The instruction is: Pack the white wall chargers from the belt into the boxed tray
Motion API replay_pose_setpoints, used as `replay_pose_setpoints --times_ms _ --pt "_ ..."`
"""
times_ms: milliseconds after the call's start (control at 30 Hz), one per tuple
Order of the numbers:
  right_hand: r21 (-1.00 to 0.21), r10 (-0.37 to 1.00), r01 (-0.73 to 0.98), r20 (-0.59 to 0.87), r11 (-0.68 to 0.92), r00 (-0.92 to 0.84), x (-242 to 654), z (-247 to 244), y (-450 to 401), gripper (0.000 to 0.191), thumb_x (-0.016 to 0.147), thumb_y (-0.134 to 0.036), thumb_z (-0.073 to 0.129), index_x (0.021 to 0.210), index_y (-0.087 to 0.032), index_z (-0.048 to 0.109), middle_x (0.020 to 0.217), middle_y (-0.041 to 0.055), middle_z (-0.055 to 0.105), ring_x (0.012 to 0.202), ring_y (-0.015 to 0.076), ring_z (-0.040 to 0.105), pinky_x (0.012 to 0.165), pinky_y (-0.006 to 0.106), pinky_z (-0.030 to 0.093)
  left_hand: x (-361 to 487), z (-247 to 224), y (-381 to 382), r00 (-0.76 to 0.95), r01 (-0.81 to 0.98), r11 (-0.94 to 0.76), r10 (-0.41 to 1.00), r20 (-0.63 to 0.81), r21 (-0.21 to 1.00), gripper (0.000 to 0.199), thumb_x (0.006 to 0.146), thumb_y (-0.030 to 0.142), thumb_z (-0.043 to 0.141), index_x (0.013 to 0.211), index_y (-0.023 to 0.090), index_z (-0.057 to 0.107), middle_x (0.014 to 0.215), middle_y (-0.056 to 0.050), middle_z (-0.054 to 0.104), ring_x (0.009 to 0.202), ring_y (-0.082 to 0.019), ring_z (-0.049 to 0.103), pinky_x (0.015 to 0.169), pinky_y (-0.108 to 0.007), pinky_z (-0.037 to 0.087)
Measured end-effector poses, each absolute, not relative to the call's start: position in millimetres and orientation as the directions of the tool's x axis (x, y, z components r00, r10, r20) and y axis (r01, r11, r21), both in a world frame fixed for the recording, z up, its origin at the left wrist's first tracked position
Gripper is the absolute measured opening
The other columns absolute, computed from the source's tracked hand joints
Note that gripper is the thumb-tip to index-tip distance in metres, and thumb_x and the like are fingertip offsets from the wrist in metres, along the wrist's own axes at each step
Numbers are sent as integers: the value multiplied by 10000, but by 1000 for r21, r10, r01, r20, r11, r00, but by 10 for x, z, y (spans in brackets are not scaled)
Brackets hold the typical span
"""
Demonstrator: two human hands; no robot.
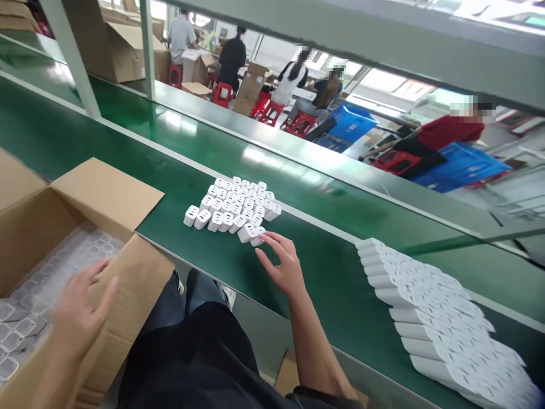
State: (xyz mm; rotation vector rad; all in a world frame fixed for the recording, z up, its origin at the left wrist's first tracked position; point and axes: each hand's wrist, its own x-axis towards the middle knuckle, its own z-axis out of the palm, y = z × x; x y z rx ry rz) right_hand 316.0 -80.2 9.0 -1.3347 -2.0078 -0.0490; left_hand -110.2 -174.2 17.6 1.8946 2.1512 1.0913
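On the green work surface stands a cluster of white USB charger plugs point(227, 218), upright in uneven rows with their port ends facing up. At the cluster's near right corner, my right hand point(283, 264) has its fingers stretched out, touching the outermost charger plug point(258, 237); the thumb is apart from it. My left hand point(83, 307), slightly blurred, is over the inner edge of an open cardboard box point(128, 284), thumb and fingers spread with nothing visible between them. Inside the box are many clear plastic cases point(68, 267) in rows.
A larger block of white charger plugs point(430, 307) stands on the right of the green bench point(336, 284). A light rail point(315, 218) runs along the bench behind the cluster. Metal posts point(149, 51) rise at the left. Several people sit farther back among blue crates point(351, 122).
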Motion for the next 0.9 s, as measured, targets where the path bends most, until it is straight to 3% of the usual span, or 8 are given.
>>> replay_pose_setpoints --times_ms 67,167,300,433,533,700,900 --pt "-330 839 850 502 411 -211 3342 79 -700 416 924 -366 607 1327 -269 582 1297 125 593 1187 293 559 999 502 494 -647 241 -1248 -71 821 -161 923 377 548 523 892 464 547 1393 349 450 1330 -63 567 1210 -325 567 1015 -559 502" --pt "-346 854 835 458 428 -248 3440 23 -543 469 934 -400 587 1386 -292 523 1366 121 542 1259 295 513 1044 507 467 -119 258 -503 106 764 -290 938 330 577 667 882 461 600 1471 279 346 1496 -101 419 1400 -315 390 1140 -542 395" --pt "-354 806 801 538 482 -247 3370 -86 -483 465 949 -322 569 1405 -305 481 1332 121 550 1229 287 529 1025 503 472 103 148 19 205 642 -253 966 156 724 876 808 436 701 1518 312 202 1580 -93 288 1438 -303 328 1162 -524 367" --pt "-345 793 782 535 519 -290 3345 -100 -538 484 937 -264 590 1405 -297 470 1343 129 539 1249 305 514 1014 505 479 58 27 111 259 459 -187 963 70 869 908 806 382 718 1514 314 155 1533 -110 364 1398 -259 393 1158 -493 371" --pt "-330 786 792 551 514 -280 3387 -67 -541 493 926 -263 609 1401 -292 480 1332 133 545 1241 322 523 1004 522 484 19 -45 120 264 393 -172 962 68 903 866 818 392 714 1498 300 187 1490 -114 425 1395 -250 402 1165 -489 354" --pt "-315 777 809 577 496 -251 3423 -56 -502 491 928 -264 607 1403 -290 483 1290 137 566 1196 325 556 969 523 504 101 -38 86 221 475 -200 970 104 857 859 805 454 729 1483 299 226 1475 -114 434 1337 -258 460 1125 -461 395" --pt "-328 784 808 570 490 -244 3409 -92 -493 437 926 -243 608 1353 -285 526 1274 131 575 1189 307 558 973 499 505 383 96 46 195 726 -308 949 246 614 721 825 522 688 1418 280 357 1448 -117 411 1354 -297 398 1093 -459 416"
